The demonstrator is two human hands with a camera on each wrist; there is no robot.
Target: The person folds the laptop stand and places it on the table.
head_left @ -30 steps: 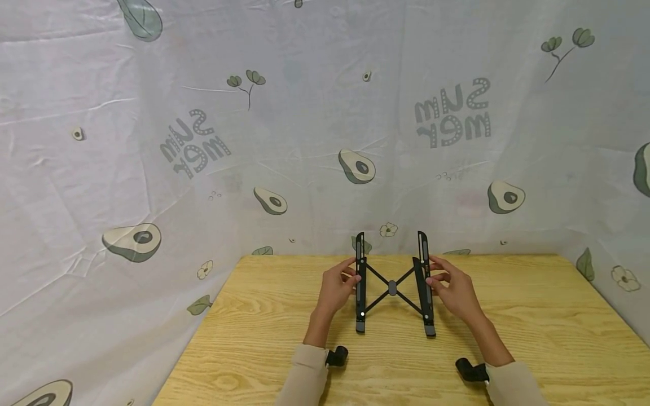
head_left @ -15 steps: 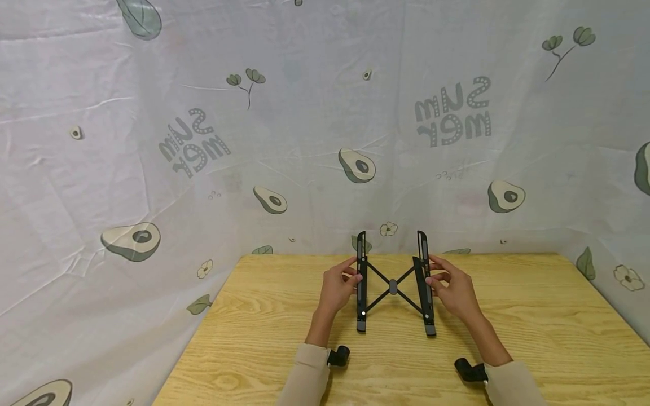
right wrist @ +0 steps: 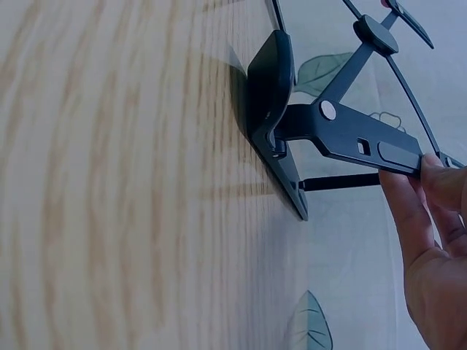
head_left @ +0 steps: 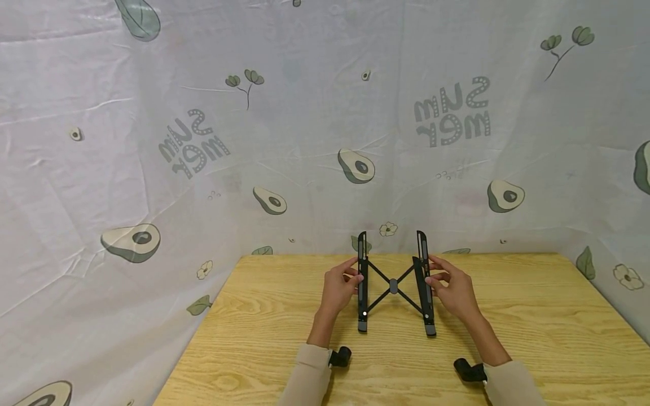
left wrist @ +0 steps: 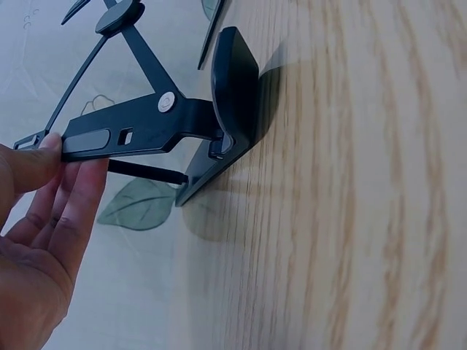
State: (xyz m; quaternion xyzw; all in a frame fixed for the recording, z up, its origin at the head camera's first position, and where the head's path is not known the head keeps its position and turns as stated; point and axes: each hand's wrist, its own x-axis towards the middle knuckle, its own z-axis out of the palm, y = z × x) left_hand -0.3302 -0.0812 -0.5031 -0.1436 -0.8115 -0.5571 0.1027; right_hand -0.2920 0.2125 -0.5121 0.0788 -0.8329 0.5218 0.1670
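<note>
A black folding laptop stand (head_left: pixel 393 286) stands unfolded on the wooden table, its two side rails joined by an X of thin crossbars with an oval hub. My left hand (head_left: pixel 339 286) pinches the left rail between thumb and fingers, about halfway along it. On the other side, my right hand (head_left: pixel 453 287) pinches the right rail in the same way. In the left wrist view, the thumb lies on the grey pad of the rail (left wrist: pixel 117 131), with fingers beneath. The right wrist view shows the raised rail (right wrist: pixel 365 142) above its base, propped by a thin strut (right wrist: pixel 339 181).
The wood-grain table (head_left: pixel 396 366) reaches back to a pale curtain (head_left: pixel 304 113) printed with avocados, leaves and lettering. A black wrist mount sticks out from each beige sleeve (head_left: pixel 310 372) over the table.
The left rail and my left hand have shifted very slightly to the right, so the rails stand a little closer together. My right hand stays nearly still.
</note>
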